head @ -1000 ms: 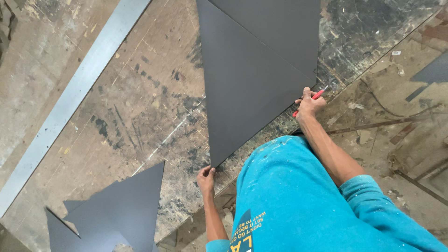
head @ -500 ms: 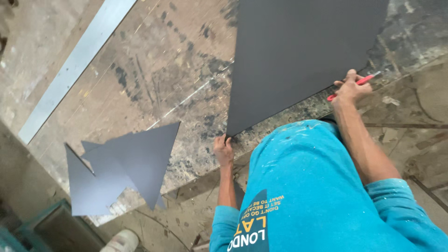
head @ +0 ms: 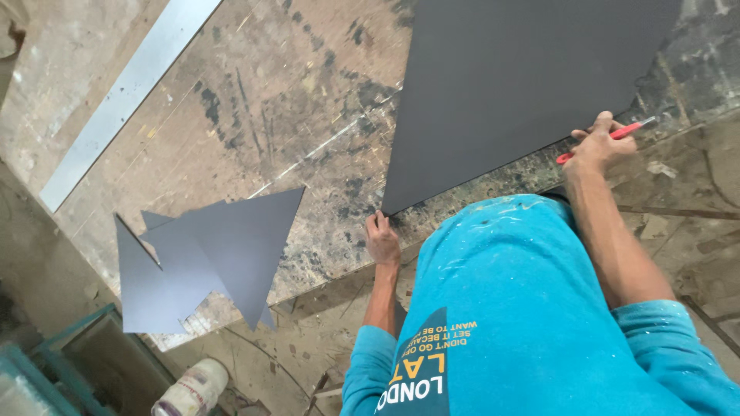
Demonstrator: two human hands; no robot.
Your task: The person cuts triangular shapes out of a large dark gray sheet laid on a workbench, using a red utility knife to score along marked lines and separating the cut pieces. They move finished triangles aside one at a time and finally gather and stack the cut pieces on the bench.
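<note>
Dark sheet (head: 524,92) corner is pinched by left hand (head: 381,240); red cutter (head: 617,132) is grasped by right hand (head: 597,146) (at sheet edge), on worn workbench (head: 254,100).

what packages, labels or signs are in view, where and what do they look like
Container: on the floor at the bottom left, lying on its side, a white cylinder with a reddish label band.
Shirt print: on the person's turquoise shirt, a dark panel with yellow and white lettering.
No signs or screens.

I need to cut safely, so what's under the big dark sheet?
The sheet lies on a scuffed wooden table; whatever is beneath its middle is covered.
</note>
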